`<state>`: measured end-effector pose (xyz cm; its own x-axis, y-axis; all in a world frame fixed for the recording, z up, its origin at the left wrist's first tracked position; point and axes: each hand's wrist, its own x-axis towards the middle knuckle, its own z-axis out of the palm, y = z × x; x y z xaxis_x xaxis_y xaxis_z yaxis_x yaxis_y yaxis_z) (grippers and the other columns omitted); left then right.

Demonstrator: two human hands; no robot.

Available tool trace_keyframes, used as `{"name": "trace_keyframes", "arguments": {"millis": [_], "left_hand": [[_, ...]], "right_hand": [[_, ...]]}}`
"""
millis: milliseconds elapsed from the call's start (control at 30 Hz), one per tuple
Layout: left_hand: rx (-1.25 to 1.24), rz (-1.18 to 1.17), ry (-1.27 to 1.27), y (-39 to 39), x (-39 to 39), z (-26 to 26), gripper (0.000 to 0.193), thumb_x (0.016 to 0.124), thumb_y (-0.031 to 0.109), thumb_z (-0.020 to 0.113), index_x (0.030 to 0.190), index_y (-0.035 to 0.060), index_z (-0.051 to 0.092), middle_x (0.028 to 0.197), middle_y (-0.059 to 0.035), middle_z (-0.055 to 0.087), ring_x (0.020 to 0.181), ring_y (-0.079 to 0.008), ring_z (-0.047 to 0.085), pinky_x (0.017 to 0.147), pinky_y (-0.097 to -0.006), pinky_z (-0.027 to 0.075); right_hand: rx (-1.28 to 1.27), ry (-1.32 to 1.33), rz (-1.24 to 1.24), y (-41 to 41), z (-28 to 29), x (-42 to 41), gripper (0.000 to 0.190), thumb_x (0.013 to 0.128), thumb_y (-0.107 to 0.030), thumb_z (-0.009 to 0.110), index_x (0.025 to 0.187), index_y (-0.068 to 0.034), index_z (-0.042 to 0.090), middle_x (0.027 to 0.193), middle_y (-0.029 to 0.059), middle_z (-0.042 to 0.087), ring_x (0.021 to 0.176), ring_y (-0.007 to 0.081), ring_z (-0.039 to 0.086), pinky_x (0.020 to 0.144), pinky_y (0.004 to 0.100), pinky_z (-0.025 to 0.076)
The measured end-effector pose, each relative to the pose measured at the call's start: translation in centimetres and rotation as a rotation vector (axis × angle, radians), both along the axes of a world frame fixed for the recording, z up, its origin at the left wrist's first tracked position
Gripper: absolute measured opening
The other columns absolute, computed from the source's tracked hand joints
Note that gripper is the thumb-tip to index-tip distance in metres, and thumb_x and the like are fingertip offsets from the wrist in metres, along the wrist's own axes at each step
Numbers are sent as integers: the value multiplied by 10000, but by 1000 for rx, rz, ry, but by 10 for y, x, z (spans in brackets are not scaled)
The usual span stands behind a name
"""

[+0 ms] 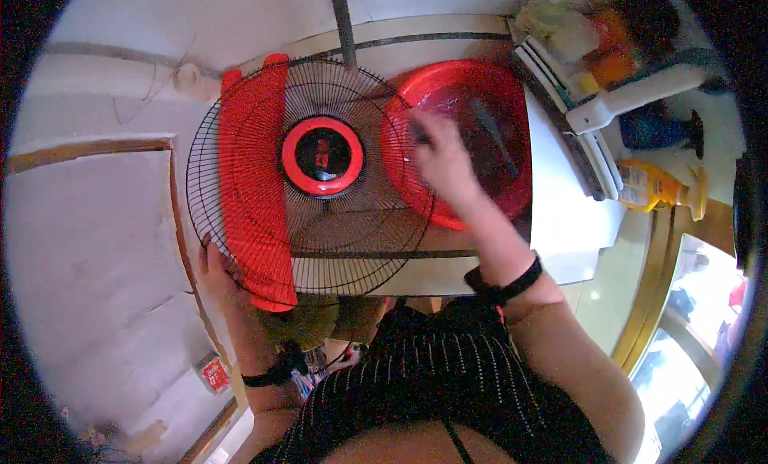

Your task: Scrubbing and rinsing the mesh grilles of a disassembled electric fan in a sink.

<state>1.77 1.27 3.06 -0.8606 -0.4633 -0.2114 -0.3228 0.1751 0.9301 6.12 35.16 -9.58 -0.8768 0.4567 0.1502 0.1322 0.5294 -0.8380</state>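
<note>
A round black wire fan grille [324,224] with a red-ringed centre cap [323,157] lies before me. Beneath its left part is a long red object [255,182], whose exact kind I cannot tell. My left hand [221,266] grips the grille's lower left rim. On the right, my right hand [437,152] is blurred at the grille's right edge, over a red plastic basin [459,74]; it seems to hold something small and dark, which I cannot make out. The basin holds what looks like dark water and a long greyish item [495,134].
A squeegee-like tool with a white handle [642,95] lies at upper right. Near it are a yellow spray bottle [651,185] and a dark blue bottle [654,128]. A wall [96,236] stands at left, with a small red and white box [214,373] low beside it.
</note>
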Motion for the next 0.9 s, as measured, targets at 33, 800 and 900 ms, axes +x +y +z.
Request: {"name": "trace_keyframes", "arguments": {"millis": [33,800,900], "left_hand": [[3,-14,-11,0,-1,0,313,858,223,542,1134,77,526,572,55,354,423,-31,326,341,-194,245],[142,-86,20,-18,6,-29,422,846,257,557,1194,42,457,1055,-129,579,900,-227,589,722,-348,496],[168,-58,27,-15,9,-25,381,853,233,550,1180,55,470,978,-100,595,794,-181,592,659,-309,493]], "right_hand": [[-43,136,90,-23,19,-1,565,667,45,524,1215,-82,488,1168,175,493,1119,327,468,968,388,381],[2,-171,-132,-11,-93,-49,451,735,-31,491,1184,6,483,1206,203,504,1137,338,467,1002,400,346],[272,75,13,-76,-62,-49,494,712,9,492,1204,31,462,1211,214,490,1163,351,443,1022,393,327]]}}
